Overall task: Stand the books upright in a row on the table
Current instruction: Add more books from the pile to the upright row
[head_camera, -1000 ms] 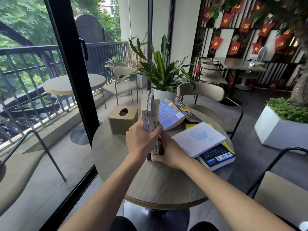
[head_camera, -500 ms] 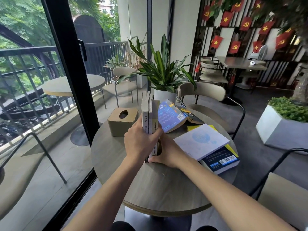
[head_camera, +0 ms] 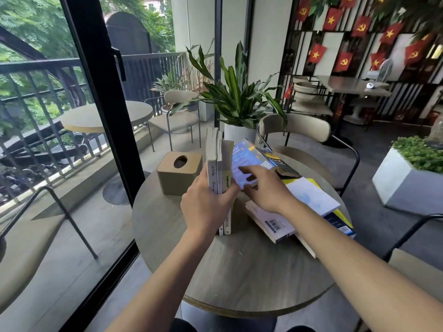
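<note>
Three books (head_camera: 219, 164) stand upright, spines toward me, on the round grey table (head_camera: 239, 271). My left hand (head_camera: 207, 204) clasps them from the left, thumb across the spines. My right hand (head_camera: 266, 188) hovers with fingers spread over a blue book (head_camera: 247, 161) that leans tilted just right of the row. A dark book (head_camera: 280, 164) lies behind it. Further right lie a white book with a barcode (head_camera: 271, 222), a pale blue-white book (head_camera: 311, 195) and a yellow and dark blue book (head_camera: 342, 224) beneath.
A tan tissue box (head_camera: 178, 172) sits left of the upright books. A potted plant (head_camera: 239, 101) stands behind the table. Chairs (head_camera: 297, 130) ring the table, and a glass door frame (head_camera: 100, 97) runs along the left. A white planter (head_camera: 412, 183) is at right.
My right hand has left the base of the upright books and moved up and right to the leaning blue book. The white barcode book now shows flat on the table.
</note>
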